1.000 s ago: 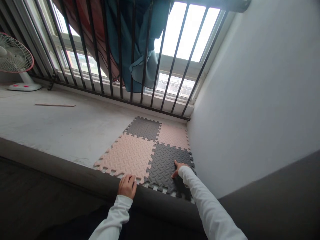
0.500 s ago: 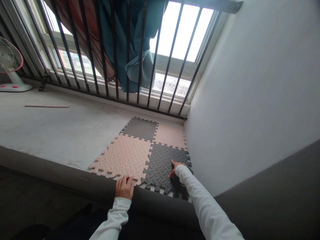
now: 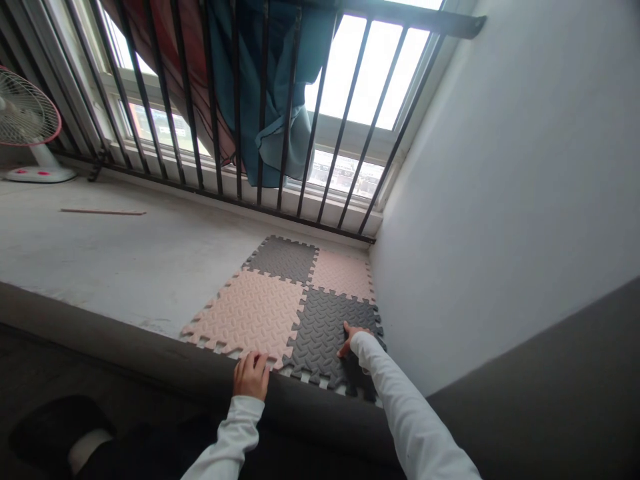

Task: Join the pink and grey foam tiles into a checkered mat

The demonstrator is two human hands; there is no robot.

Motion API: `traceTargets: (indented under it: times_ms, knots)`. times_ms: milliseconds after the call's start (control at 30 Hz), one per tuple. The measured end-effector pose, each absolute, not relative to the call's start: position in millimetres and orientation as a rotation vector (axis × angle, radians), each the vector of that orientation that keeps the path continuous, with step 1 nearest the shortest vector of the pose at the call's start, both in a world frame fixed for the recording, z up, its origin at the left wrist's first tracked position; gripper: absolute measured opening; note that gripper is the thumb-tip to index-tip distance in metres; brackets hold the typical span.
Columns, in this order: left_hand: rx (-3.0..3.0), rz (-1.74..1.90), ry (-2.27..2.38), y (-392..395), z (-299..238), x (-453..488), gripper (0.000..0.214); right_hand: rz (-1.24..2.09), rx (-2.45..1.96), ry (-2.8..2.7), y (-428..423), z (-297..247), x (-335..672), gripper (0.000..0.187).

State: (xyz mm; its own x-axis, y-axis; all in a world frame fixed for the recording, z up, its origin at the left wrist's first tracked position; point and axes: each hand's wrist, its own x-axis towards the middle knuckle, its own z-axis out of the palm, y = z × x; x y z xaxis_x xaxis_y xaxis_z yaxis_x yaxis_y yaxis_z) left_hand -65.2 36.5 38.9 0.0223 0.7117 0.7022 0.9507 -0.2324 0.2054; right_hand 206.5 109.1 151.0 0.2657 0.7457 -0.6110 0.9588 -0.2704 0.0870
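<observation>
Flat and unclenched, my right hand (image 3: 356, 335) presses fingers-down on the near grey foam tile (image 3: 327, 333), pinching nothing; its sleeve hides the palm and most of the knuckles. My left hand (image 3: 251, 376) curls loosely over the dark ledge (image 3: 150, 357), fingertips touching the near edge of the pink foam tile (image 3: 250, 313), gripping nothing I can make out. Both arms reach forward in white sleeves. The four interlocked tiles lie in the corner against the white wall (image 3: 500, 200), below the black railing (image 3: 260, 133). That ledge cuts off the mat's near edge.
</observation>
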Motion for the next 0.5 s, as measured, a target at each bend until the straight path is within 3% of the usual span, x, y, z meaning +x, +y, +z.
traceTargets:
  times_ms: [500]
  knots:
    - [-2.001, -1.027, -1.731, 37, 50, -68, 0.02, -0.691, 2.104, 1.439, 114, 153, 204, 0.124]
